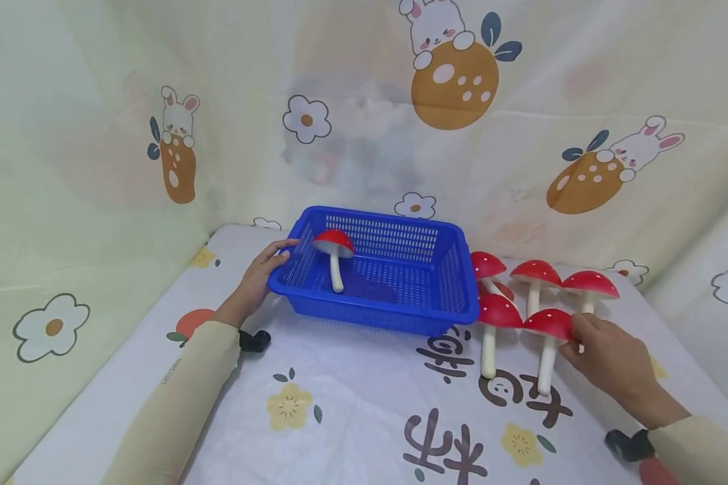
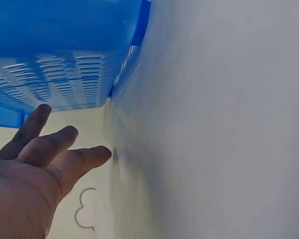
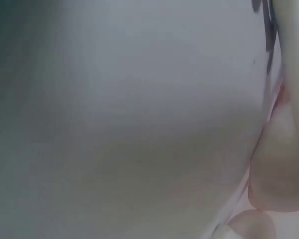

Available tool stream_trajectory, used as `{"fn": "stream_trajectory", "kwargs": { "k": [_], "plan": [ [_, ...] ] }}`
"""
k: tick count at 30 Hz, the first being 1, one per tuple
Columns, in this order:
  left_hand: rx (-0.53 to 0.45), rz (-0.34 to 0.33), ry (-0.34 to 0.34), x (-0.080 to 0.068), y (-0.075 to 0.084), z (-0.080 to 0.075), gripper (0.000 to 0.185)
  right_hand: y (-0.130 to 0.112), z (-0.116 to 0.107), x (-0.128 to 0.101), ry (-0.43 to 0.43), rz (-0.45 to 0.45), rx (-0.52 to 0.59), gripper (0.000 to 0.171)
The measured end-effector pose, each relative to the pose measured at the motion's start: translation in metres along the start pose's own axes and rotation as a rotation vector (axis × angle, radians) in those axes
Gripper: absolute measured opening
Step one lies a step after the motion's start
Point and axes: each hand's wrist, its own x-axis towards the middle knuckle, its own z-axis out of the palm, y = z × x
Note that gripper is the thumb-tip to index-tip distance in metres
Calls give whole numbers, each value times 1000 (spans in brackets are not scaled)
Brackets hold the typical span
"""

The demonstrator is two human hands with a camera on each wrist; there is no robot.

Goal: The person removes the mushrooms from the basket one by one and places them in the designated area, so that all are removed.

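Left hand (image 1: 258, 278) steadying basket (image 1: 381, 311), right hand (image 1: 607, 357) pinching mushroom (image 1: 549, 337)

Left hand (image 2: 35, 164), fingers straight, beside blue basket (image 2: 65, 55)

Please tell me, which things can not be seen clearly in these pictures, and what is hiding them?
- Head view: the right hand covers part of the nearest mushroom; whether it grips the cap cannot be told.
- Head view: one mushroom behind the front pair is mostly hidden.
- Right wrist view: blurred; only pale shapes.
- Left wrist view: the blue basket is cut off by the edge; the left hand is partly out of frame.
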Motion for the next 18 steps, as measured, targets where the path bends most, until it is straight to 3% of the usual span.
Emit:
{"fn": "stream_trajectory", "kwargs": {
  "k": [5,13,15,18],
  "plan": [
    [2,-6,-1,2,-1,-1,45,-9,-9,-6,-127,75,-13,49],
    [12,-11,-7,3,-4,-3,44,-23,-23,-12,-255,172,-34,49],
    [10,-8,-7,3,-4,-3,45,-28,-29,-11,-261,174,-29,49],
    [13,-7,-5,3,-3,-2,45,-38,-38,-6,-178,114,-12,47]
  ]
}}
